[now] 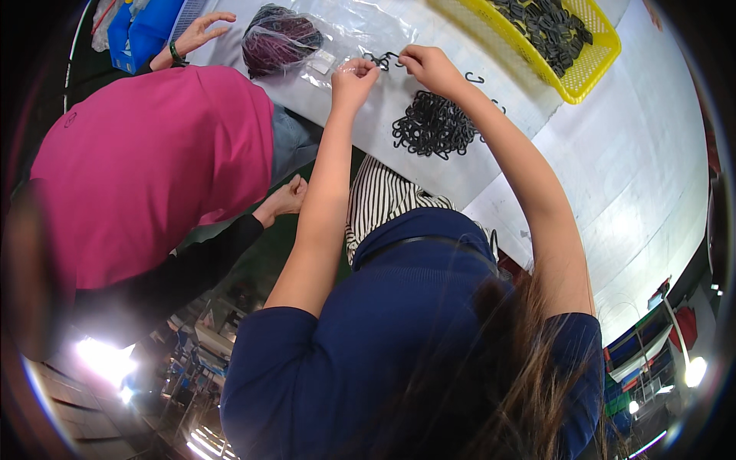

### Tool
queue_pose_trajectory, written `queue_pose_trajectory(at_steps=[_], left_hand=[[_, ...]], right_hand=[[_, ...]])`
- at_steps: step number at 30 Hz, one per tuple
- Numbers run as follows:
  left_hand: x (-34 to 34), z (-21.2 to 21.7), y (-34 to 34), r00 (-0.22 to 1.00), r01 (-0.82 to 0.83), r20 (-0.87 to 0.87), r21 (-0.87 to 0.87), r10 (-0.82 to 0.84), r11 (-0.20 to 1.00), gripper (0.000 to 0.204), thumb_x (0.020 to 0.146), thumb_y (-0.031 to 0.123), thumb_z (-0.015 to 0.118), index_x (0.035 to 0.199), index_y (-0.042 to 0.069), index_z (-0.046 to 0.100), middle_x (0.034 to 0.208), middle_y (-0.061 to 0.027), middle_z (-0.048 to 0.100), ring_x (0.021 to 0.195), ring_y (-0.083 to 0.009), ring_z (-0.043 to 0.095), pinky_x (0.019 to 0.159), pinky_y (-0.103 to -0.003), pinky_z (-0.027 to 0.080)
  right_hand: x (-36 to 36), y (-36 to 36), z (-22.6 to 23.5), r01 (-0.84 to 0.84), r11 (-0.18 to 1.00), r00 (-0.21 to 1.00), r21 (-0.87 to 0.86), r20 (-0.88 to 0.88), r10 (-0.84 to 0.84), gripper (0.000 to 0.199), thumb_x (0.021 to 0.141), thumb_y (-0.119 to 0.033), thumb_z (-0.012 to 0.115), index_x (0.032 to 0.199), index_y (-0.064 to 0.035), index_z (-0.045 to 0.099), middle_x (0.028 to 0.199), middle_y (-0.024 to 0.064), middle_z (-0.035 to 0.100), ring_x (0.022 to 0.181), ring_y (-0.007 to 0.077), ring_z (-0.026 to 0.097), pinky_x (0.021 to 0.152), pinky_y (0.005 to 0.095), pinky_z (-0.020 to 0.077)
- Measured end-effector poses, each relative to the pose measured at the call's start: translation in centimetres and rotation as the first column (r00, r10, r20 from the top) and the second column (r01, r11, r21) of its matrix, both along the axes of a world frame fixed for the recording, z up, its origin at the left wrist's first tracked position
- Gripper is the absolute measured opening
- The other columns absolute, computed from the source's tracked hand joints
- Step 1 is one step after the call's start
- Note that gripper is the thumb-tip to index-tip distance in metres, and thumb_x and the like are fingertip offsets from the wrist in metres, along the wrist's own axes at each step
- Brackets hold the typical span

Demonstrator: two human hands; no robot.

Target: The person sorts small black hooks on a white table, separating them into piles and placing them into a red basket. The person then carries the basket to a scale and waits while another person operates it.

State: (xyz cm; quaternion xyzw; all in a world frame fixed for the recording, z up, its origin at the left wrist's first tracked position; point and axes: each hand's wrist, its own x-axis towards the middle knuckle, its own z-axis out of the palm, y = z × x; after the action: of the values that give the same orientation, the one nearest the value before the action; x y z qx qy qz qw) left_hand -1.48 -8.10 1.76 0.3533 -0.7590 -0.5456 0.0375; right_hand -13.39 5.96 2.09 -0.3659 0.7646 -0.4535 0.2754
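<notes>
Above the white table my left hand (pixel 354 83) is closed in a pinch; what its fingertips hold is too small to make out. A few black hooks (pixel 377 59) are right beside those fingertips. My right hand (pixel 434 69), a short way to the right, pinches a small black S-shaped hook (pixel 398 60) between thumb and forefinger. Nearer to me, below the right hand, lies a heaped pile of black hooks (pixel 434 125). One loose hook (pixel 475 77) rests to the right of my right wrist.
A yellow plastic basket (pixel 571 90) with black pieces stands at the far right. Clear plastic (pixel 368 31) covers a dark red bundle (pixel 277 42) at the far left. A co-worker in a pink shirt (pixel 161 153) is close on my left, one hand (pixel 201 32) over the table. Behind is a blue bin (pixel 138 38).
</notes>
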Motion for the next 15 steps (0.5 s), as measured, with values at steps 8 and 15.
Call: queue_pose_trajectory(at_steps=[8, 15], left_hand=[[1.3, 2.3, 2.4, 0.989, 0.017, -0.140, 0.392, 0.041, 0.920, 0.018, 0.077, 0.008, 0.063, 0.094, 0.002, 0.061, 0.076, -0.0007, 0.061, 0.065, -0.0065, 0.053, 0.056, -0.021, 0.042], [1.8, -0.4, 2.5, 0.992, 0.050, -0.126, 0.139, -0.033, 0.989, 0.018, 0.078, 0.004, 0.061, 0.095, 0.001, 0.058, 0.071, -0.0001, 0.057, 0.063, -0.0058, 0.051, 0.056, -0.019, 0.040]], right_hand=[[2.4, 6.3, -1.2, 0.286, 0.911, 0.949, 0.296, 0.045, -0.313, 0.021, 0.083, -0.020, 0.050, 0.087, -0.0025, 0.060, 0.067, 0.0152, 0.061, 0.061, 0.0292, 0.059, 0.059, 0.0370, 0.0466], [2.5, 7.6, 1.1, 0.480, 0.857, 0.875, 0.186, -0.163, -0.455, 0.020, 0.082, -0.020, 0.053, 0.085, -0.0032, 0.062, 0.077, 0.0192, 0.061, 0.073, 0.0369, 0.058, 0.067, 0.0409, 0.0460]])
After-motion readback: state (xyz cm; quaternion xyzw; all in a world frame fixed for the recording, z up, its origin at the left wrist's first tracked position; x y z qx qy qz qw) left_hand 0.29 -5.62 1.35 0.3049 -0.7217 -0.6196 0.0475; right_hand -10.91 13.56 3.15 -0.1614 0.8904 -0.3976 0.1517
